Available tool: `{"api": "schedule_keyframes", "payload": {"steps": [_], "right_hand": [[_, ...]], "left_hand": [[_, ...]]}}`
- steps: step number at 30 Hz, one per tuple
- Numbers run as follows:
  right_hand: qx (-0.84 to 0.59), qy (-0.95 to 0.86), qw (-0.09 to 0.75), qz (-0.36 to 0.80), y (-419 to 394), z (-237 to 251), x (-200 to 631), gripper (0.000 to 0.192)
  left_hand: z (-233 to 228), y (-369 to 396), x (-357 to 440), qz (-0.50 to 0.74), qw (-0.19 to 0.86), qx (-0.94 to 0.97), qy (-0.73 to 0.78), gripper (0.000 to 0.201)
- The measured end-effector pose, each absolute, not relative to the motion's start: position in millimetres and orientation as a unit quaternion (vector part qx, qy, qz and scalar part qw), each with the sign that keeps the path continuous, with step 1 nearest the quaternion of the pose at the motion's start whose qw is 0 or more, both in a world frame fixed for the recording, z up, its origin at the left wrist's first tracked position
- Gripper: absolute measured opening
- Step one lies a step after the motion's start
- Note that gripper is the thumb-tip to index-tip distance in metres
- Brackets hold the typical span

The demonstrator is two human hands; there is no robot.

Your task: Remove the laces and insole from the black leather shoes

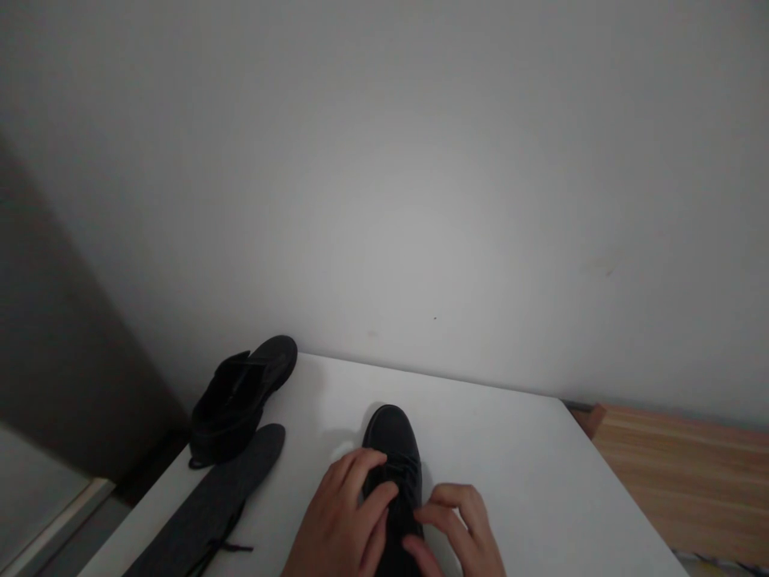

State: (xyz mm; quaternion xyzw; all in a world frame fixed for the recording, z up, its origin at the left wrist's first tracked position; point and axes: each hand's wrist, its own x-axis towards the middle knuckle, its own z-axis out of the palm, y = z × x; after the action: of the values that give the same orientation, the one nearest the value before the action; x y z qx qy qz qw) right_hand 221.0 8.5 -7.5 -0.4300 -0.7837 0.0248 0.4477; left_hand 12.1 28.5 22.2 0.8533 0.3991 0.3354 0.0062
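Observation:
A black shoe (393, 437) lies on the white table (510, 465), toe pointing away from me. My left hand (345, 513) rests over its laces on the left side, fingers curled on the upper. My right hand (460, 533) pinches at the lace area from the right with fingertips touching the shoe. A second black shoe (240, 397) sits at the table's far left corner, its opening facing me. A dark grey insole (210, 501) lies flat in front of it, with a black lace (225, 546) trailing near its lower end.
A plain white wall (384, 200) rises right behind the table. A wooden surface (685, 473) lies to the right, lower than the table. At the left is a dark panel (54, 353) and a strip of pale floor.

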Motion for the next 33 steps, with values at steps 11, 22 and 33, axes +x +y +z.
{"api": "schedule_keyframes", "payload": {"steps": [11,22,33], "right_hand": [[-0.393,-0.784,0.421,0.234,29,10,212,0.038],[-0.373,-0.673,0.555,0.317,31,-11,206,0.016],[-0.365,-0.597,0.609,0.374,26,-13,212,0.008]], "left_hand": [[18,42,16,0.336,0.103,0.852,0.387,0.025],[-19,44,15,0.451,0.258,0.768,0.375,0.016],[-15,41,17,0.456,0.274,0.764,0.365,0.019]]}}
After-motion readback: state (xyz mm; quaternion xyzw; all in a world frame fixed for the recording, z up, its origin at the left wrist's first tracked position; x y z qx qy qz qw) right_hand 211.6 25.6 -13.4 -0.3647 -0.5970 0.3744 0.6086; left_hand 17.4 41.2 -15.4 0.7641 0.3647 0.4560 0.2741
